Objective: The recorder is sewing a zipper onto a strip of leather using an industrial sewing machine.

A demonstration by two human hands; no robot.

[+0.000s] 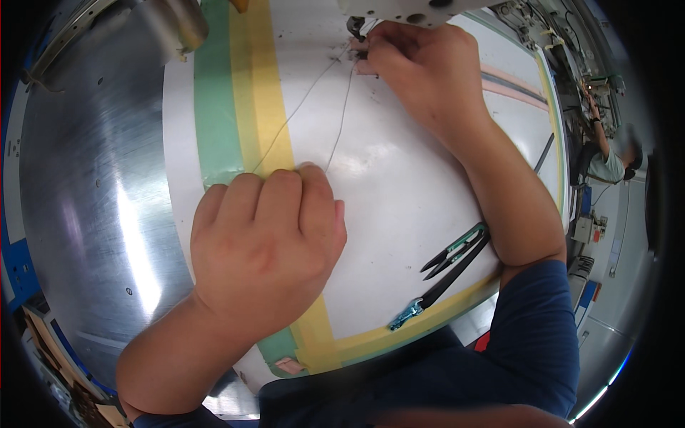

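Note:
Two thin grey threads [342,119] stretch from the needle area of a sewing machine [407,10] down to my left hand [267,246]. That hand is closed in a fist over the white work surface, with the thread ends running into its fingers. At the machine's presser foot [357,28], my right hand [427,75] has its thumb and fingers bent together. Whatever lies between those fingertips is hidden. Small pinkish pieces [366,68] show beside the foot, just below the fingertips. Thread snips [457,250] with green handles lie near my right forearm.
A black tool with a blue wrapped end [407,314] rests by the snips. Green tape [217,121] and yellow tape [275,107] edge the white board. A metal tabletop [93,192] spans the left. Far right, another person [606,162] sits near equipment.

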